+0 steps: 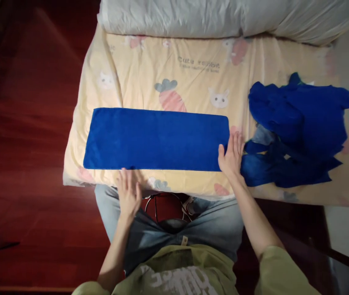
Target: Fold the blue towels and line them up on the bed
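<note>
Cloth [156, 140] is touched at its right end by the unclenched right hand [232, 157]; at its near edge, the left hand [129, 196] is held loose.

A head-worn camera looks forward and down over lap [214, 221] and patterned sheet [150, 67].

A green printed shirt [245, 268] tops blue jeans [214, 223].

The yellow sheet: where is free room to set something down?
Free: wide band of sheet between the flat blue cloth and the white bundle; narrowly, left of that cloth. Crowded: the right side, under the blue heap, and around the right hand.
</note>
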Demonstrator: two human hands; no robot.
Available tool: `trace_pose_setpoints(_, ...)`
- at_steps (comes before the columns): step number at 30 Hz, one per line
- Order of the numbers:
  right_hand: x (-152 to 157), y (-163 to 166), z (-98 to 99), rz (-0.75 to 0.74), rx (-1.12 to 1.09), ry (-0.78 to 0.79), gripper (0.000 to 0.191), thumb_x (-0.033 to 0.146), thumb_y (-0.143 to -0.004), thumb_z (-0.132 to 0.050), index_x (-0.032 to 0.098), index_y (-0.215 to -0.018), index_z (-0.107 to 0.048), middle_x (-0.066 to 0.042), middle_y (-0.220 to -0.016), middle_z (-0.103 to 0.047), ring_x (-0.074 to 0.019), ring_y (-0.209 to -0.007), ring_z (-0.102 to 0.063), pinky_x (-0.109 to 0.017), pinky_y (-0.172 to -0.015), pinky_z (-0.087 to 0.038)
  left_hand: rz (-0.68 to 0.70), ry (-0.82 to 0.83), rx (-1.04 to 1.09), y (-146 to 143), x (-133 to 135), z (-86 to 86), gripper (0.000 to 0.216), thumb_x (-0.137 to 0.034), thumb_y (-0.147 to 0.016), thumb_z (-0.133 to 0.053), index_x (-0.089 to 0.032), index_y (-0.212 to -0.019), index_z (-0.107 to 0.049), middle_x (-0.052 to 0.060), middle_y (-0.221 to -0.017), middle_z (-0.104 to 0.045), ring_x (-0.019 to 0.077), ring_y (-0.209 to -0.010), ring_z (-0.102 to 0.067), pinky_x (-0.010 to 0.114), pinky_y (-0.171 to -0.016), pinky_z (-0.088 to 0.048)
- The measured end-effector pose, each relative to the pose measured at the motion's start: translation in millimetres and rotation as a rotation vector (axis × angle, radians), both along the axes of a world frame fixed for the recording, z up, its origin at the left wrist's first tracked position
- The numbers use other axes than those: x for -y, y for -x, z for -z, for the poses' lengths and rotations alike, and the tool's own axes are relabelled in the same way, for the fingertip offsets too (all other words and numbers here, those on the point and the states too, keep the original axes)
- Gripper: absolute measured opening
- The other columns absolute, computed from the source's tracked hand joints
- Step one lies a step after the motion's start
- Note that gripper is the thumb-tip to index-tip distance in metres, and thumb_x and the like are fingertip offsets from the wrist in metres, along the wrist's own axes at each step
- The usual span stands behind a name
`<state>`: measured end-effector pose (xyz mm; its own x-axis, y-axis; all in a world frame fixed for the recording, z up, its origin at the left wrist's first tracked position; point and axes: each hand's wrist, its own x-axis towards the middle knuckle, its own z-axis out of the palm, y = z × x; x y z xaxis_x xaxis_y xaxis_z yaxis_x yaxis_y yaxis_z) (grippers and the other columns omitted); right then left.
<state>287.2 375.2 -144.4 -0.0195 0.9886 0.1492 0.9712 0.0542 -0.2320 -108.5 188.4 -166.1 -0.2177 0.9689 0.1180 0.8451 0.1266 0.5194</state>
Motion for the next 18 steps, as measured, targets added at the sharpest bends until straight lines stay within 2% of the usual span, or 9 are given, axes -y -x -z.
trace_pose_setpoints(2, -32.1, 27.1, -11.9, -0.154, -0.012, 0.010, 0.067, 0.046, -0.107, -0.026, 0.016, -0.167, -0.018, -0.014, -0.172, -0.020, -0.0291, -0.161, -0.015, -0.061, -0.128, -0.020, 0.102, 0.008, 0.005, -16.4, -20.1, -3.0, 0.062, -0.034, -0.106, -0.036, -0.016, -0.165, -0.028, 0.013, -0.171, -0.025, 0.0286, -0.161, -0.013, 0.055, -0.131, -0.016)
trace_pose_setpoints(4, -60.6, 63.6, -10.9, -0.313, -0.038, 0.055, 0.065, 0.045, -0.108, -0.027, 0.016, -0.166, -0.023, -0.013, -0.171, -0.024, -0.0276, -0.161, -0.018, -0.059, -0.129, -0.020, 0.096, 0.008, -0.012, -8.4, -64.4, -2.3, 0.060, -0.036, -0.106, -0.033, -0.014, -0.162, -0.034, 0.012, -0.169, -0.029, 0.0276, -0.160, -0.015, 0.053, -0.131, -0.016)
trace_pose_setpoints(7, -84.4, 117.9, 12.4, -0.465, -0.054, 0.154, 0.064, 0.043, -0.107, -0.028, 0.011, -0.163, -0.032, -0.015, -0.169, -0.028, -0.0270, -0.160, -0.021, -0.054, -0.130, -0.019, 0.001, 0.082, -0.083, 38.3, -150.7, 4.8, 0.067, -0.044, -0.104, -0.033, -0.007, -0.159, -0.038, 0.017, -0.169, -0.026, 0.0324, -0.160, -0.013, 0.056, -0.130, -0.013)
trace_pose_setpoints(10, -87.2, 151.6, 42.3, -0.455, -0.041, 0.193, 0.065, 0.042, -0.107, -0.030, 0.007, -0.162, -0.033, -0.016, -0.170, -0.025, -0.0285, -0.160, -0.020, -0.055, -0.131, -0.016, -0.041, 0.168, -0.154, 98.2, -226.4, 12.8, 0.077, -0.049, -0.101, -0.035, 0.001, -0.159, -0.033, 0.021, -0.170, -0.020, 0.0353, -0.160, -0.011, 0.057, -0.130, -0.008)
trace_pose_setpoints(12, -83.8, 159.7, 55.3, -0.423, -0.037, 0.160, 0.065, 0.042, -0.107, -0.030, 0.008, -0.163, -0.030, -0.015, -0.171, -0.022, -0.0282, -0.161, -0.017, -0.056, -0.131, -0.013, -0.075, 0.207, -0.165, 133.3, -262.1, 16.2, 0.080, -0.050, -0.100, -0.035, 0.003, -0.160, -0.029, 0.022, -0.170, -0.019, 0.0348, -0.160, -0.011, 0.055, -0.130, -0.007)
trace_pose_setpoints(15, -78.1, 159.2, 60.1, -0.428, -0.024, 0.136, 0.065, 0.043, -0.108, -0.029, 0.011, -0.164, -0.028, -0.013, -0.171, -0.022, -0.0265, -0.161, -0.016, -0.055, -0.131, -0.013, -0.156, 0.256, -0.117, 169.0, -292.5, 15.8, 0.081, -0.051, -0.101, -0.032, 0.003, -0.161, -0.026, 0.023, -0.170, -0.018, 0.0336, -0.161, -0.011, 0.055, -0.130, -0.008)
trace_pose_setpoints(18, -77.9, 155.3, 54.8, -0.433, 0.003, 0.141, 0.064, 0.042, -0.108, -0.030, 0.010, -0.163, -0.029, -0.014, -0.171, -0.022, -0.0268, -0.161, -0.017, -0.054, -0.131, -0.014, -0.170, 0.178, -0.041, 173.9, -289.7, 3.9, 0.079, -0.052, -0.100, -0.035, -0.004, -0.162, -0.026, 0.019, -0.171, -0.019, 0.0329, -0.161, -0.009, 0.056, -0.130, -0.008)
